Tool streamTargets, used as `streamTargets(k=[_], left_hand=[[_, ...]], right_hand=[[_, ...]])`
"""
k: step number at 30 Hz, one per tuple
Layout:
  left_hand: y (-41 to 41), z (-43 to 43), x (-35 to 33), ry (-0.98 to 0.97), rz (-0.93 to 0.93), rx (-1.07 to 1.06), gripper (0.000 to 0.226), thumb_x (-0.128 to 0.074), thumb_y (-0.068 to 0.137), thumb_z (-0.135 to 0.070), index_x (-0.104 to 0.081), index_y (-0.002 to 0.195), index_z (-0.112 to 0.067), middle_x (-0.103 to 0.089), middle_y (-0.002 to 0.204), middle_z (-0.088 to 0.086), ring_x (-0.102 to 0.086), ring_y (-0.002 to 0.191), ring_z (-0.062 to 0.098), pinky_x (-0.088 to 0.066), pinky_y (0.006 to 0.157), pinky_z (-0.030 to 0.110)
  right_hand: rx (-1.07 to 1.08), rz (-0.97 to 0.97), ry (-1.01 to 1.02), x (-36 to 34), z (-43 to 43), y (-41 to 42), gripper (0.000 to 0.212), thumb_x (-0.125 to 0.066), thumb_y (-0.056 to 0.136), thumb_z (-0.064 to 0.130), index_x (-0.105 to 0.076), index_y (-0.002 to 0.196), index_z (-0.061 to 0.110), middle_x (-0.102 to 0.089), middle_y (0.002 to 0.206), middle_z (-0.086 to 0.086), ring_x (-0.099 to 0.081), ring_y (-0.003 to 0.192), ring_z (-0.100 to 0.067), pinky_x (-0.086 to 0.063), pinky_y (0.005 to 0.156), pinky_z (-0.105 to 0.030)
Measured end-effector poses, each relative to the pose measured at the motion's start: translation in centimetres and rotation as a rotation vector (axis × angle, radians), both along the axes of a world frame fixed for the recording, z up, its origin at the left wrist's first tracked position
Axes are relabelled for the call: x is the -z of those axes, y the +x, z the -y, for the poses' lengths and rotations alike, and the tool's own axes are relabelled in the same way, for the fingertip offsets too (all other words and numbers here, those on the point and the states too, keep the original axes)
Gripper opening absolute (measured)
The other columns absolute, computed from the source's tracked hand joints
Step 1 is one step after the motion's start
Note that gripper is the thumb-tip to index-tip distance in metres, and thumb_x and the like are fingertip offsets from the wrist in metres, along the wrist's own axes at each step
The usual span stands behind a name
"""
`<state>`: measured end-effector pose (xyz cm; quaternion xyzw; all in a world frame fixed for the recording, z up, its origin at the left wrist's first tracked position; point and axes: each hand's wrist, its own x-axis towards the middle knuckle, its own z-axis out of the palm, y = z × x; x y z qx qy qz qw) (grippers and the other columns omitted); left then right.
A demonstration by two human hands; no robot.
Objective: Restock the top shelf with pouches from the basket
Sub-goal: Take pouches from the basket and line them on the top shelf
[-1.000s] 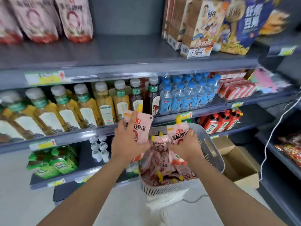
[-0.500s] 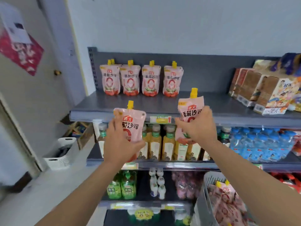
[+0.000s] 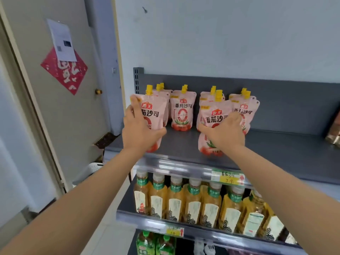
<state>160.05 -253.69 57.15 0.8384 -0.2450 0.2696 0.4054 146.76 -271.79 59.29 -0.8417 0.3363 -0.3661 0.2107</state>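
Note:
My left hand (image 3: 139,131) grips a pink pouch (image 3: 152,115) with a yellow cap, held upright over the left front of the grey top shelf (image 3: 276,155). My right hand (image 3: 223,132) grips a second pink pouch (image 3: 213,116), upright near the shelf's front, its base close to the shelf surface. Behind them several matching pouches stand in a row against the back panel, one (image 3: 182,111) showing fully between my hands. The basket is out of view.
Snack packs (image 3: 334,131) stand at the top shelf's right edge, with bare shelf between them and the pouches. Tea bottles (image 3: 174,201) fill the shelf below, green bottles (image 3: 156,245) lower still. A door (image 3: 55,107) and a white basket (image 3: 92,168) are left.
Both hands lifted a pouch each out of the basket and carried them up and forward over the top shelf. My view rose from the basket to the top shelf.

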Motion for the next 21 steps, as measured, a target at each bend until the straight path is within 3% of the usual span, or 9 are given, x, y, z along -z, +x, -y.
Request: streamTargets(k=[7,15,21], left_hand=[[6.0,3.4,0.8,0.030,-0.083,0.025,0.125,-0.079,0.064,-0.044,0.010,0.151,-0.030,-0.026,0.143,0.012,-0.041,0.123,0.034,-0.050,0.086,0.048],[11.3,4.8,1.1,-0.015,-0.078,0.102,0.127,-0.082,0.065,-0.040,0.011,0.151,-0.026,-0.026,0.143,0.016,-0.039,0.125,0.034,-0.047,0.091,0.042],[12.7,6.5,1.1,0.023,-0.093,0.151,0.133,-0.080,0.065,-0.053,0.021,0.148,-0.030,-0.019,0.146,0.013,-0.034,0.131,0.033,-0.049,0.090,0.045]], right_hand=[[-0.007,-0.021,0.009,0.8,0.8,6.0,0.105,-0.072,0.063,0.068,-0.030,0.133,0.002,-0.041,0.132,-0.013,-0.045,0.122,-0.031,-0.044,0.089,-0.040],[0.068,0.038,0.066,0.6,0.7,11.0,0.103,-0.074,0.063,0.066,-0.031,0.131,0.003,-0.042,0.133,-0.013,-0.045,0.123,-0.031,-0.045,0.092,-0.043],[0.144,-0.008,0.106,1.1,0.5,14.5,0.106,-0.074,0.065,0.062,-0.026,0.137,0.000,-0.035,0.141,-0.015,-0.038,0.130,-0.032,-0.043,0.095,-0.042]])
